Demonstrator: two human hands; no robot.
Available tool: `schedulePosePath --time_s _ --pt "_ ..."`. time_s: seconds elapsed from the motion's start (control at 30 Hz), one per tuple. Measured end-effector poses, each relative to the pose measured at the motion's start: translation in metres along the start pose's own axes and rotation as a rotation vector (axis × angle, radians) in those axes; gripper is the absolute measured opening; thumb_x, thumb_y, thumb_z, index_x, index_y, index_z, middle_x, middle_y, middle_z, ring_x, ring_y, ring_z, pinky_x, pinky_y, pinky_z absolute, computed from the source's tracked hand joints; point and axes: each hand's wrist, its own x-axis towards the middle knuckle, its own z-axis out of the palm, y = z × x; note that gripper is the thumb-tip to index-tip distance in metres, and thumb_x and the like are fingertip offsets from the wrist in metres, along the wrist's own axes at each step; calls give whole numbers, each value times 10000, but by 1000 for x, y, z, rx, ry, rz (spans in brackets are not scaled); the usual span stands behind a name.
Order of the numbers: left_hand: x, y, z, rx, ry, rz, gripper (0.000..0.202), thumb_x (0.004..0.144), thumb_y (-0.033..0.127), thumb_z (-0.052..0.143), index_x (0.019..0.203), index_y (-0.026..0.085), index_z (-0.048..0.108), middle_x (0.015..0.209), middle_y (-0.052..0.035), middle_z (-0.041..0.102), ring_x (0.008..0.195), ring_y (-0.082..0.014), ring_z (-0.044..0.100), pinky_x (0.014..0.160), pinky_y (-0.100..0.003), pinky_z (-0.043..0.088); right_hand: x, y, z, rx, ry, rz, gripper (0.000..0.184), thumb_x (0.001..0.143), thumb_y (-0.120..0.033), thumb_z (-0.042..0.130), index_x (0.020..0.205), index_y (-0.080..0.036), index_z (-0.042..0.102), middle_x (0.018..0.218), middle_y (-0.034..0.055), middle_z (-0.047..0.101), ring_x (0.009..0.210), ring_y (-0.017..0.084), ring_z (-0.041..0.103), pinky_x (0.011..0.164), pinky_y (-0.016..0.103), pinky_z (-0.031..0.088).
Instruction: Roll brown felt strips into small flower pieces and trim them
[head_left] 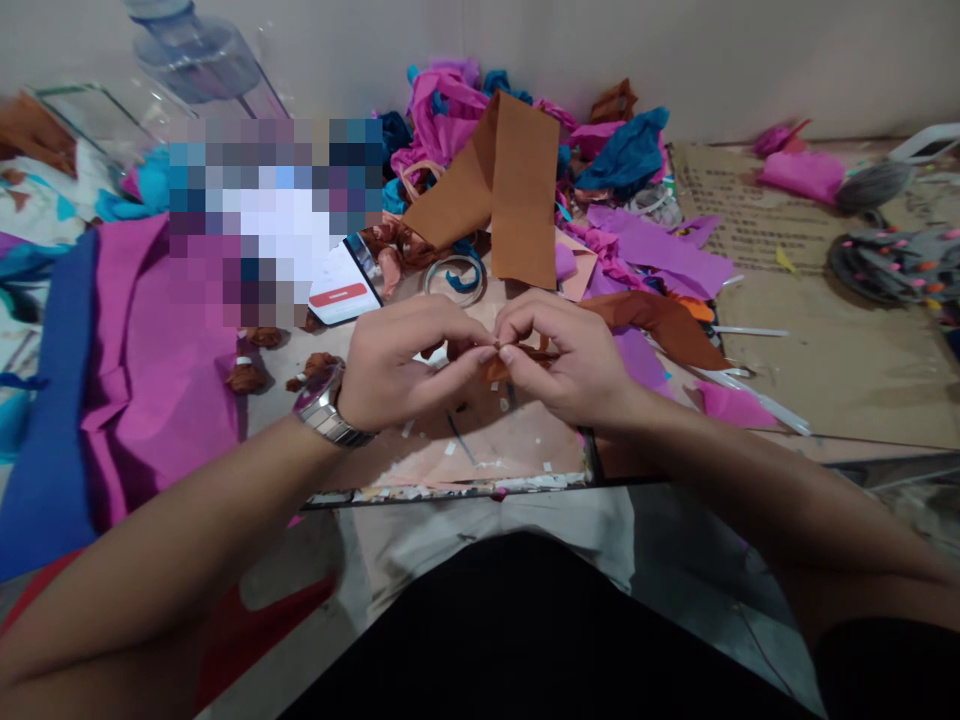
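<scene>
My left hand [405,355], with a metal watch [330,412] on its wrist, and my right hand [574,362] meet above the table's front part. Both are closed in a pinch on a small piece of brown crepe paper [495,371], which the fingers partly hide. Behind the hands a long strip of brown crepe paper [525,190] lies folded over the heap. A clear ring that looks like a tape roll [429,282] lies just past my fingers. Small twisted brown paper bundles [247,375] rest left of my left hand.
Pink and blue sheets [161,380] hang over the table's left edge. A phone [349,298] leans behind my left hand, partly blurred. Crumpled paper [450,105] is heaped at the back. Flattened cardboard [847,370] and a grey dotted bundle [896,265] lie right. A large bottle [199,60] stands back left.
</scene>
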Motion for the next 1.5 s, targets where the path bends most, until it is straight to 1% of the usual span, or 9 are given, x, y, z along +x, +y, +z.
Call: schedulePosePath --time_s 0.17,0.3,0.47,0.67,0.83,1.03,1.23,1.37,1.5 --pt "1 2 2 -69 43 -2 16 925 222 764 938 213 764 732 -6 741 640 -104 641 594 -256 474 0 -1 0 -25 29 2 55 942 -201 657 888 -193 646 915 36 685 839 145 639 760 278 506" --pt "1 3 3 -52 65 -22 16 921 251 780 921 234 780 719 3 750 603 -106 636 567 -259 466 1 -2 0 -54 60 -7 59 948 -199 669 891 -194 660 912 32 703 836 143 657 760 276 524" --pt "-1 0 8 -89 166 -7 48 868 221 825 885 216 780 721 5 753 578 -94 620 529 -239 449 1 -3 -1 -109 107 -55 35 960 -210 690 925 -210 698 954 31 743 879 153 700 796 292 563" --pt "-3 -2 9 -86 159 -13 67 882 263 815 906 209 782 730 -5 751 595 -102 632 545 -244 466 0 -3 0 -139 122 -77 26 954 -207 704 932 -220 704 969 31 752 898 158 719 818 307 589" --pt "-7 -3 11 -166 148 -139 78 889 280 808 872 209 784 765 -12 768 631 -112 659 568 -247 487 -1 -1 0 -166 123 -128 15 955 -216 719 949 -203 722 984 51 761 950 175 737 872 327 598" --pt "-6 -3 13 -306 121 -334 158 914 335 779 853 190 764 707 -2 742 568 -104 622 524 -234 474 -2 -1 -3 -205 121 -163 33 973 -239 721 997 -231 742 1040 45 777 959 179 744 878 349 607" --pt "-7 -3 14 -363 100 -375 161 911 326 777 845 182 748 675 4 702 537 -90 574 498 -220 442 -3 2 -1 -193 167 -159 38 962 -235 741 999 -239 752 1022 40 783 961 180 754 878 354 620" --pt "-8 -2 13 -385 65 -414 219 913 380 780 845 176 737 676 -2 692 556 -96 577 511 -220 453 -3 3 0 -192 164 -173 56 962 -235 743 1016 -245 755 1026 41 782 969 184 758 889 360 625" --pt "-5 -3 13 -468 20 -458 258 924 407 776 842 167 728 694 -15 698 582 -103 601 523 -222 461 -2 2 0 -204 155 -176 86 967 -243 734 1048 -257 761 1067 44 788 989 193 759 905 375 627"
